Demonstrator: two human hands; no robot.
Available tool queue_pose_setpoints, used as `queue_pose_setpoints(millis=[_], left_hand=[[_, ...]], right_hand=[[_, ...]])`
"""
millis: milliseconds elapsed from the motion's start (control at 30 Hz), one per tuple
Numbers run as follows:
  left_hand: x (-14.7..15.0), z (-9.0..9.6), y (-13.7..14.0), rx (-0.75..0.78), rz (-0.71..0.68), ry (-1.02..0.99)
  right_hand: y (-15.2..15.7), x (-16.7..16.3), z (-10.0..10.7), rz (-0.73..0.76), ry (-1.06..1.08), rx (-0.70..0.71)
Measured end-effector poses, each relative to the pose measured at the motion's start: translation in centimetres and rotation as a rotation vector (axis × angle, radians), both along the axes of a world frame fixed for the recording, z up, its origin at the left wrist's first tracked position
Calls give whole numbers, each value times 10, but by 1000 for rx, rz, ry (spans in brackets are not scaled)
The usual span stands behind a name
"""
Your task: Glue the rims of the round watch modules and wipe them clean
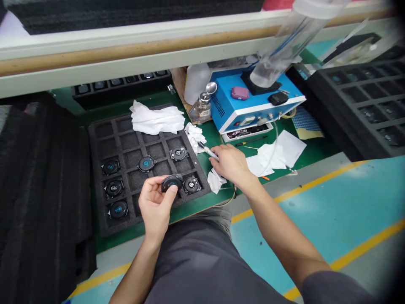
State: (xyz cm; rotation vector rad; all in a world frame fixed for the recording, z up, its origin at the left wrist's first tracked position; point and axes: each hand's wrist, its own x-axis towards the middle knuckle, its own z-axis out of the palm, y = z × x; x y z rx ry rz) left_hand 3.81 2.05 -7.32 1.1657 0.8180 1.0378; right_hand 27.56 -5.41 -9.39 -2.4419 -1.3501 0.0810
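Pinched between thumb and fingers of my left hand [156, 204] is a round black watch [171, 182], its dark face turned up, above the near edge of a black foam tray [131, 179]. Several similar round watches sit in the tray's square pockets, among them one [191, 185] just right of the held watch and one [146, 163] near the middle. My right hand [230, 164] is closed around a slim pen-like tool [208, 150] at the tray's right side. The tool's tip points up and left, close to a crumpled white tissue [195, 134].
White cloth [156, 119] covers some far pockets. Behind my right hand stand a blue box [253, 101], a glass dispenser bottle [201, 109] and a white bottle [196, 82]. Papers [274, 156] lie to the right. Foam stacks flank the bench: left [44, 190], right [335, 105].
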Motion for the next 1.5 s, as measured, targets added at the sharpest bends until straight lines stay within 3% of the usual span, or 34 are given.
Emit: queue_pose_setpoints(millis=[133, 267, 500, 600, 733, 867, 933, 1100, 1300, 1500], left_hand=[[-23, 6, 5, 70, 77, 51], [-40, 6, 16, 107, 143, 72], [-44, 5, 27, 123, 132, 115], [-43, 1, 25, 102, 114, 109], [-43, -7, 20, 97, 158, 54], [-43, -14, 19, 87, 173, 19], [-43, -15, 19, 89, 172, 9], [-43, -17, 20, 128, 171, 17], [-45, -17, 19, 107, 152, 23], [-46, -15, 18, 96, 140, 21]], right_hand=[[-4, 3, 10, 0, 40, 80], [-6, 9, 25, -89, 237, 327], [39, -6, 53, -299, 631, 1091], [65, -32, 66, -286, 815, 1248], [96, -63, 79, -116, 901, 1144], [120, -78, 86, 14, 844, 834], [129, -84, 88, 63, 964, 740], [144, -102, 85, 228, 1492, 848], [152, -99, 69, 377, 1560, 781], [151, -95, 63, 321, 1543, 736]])
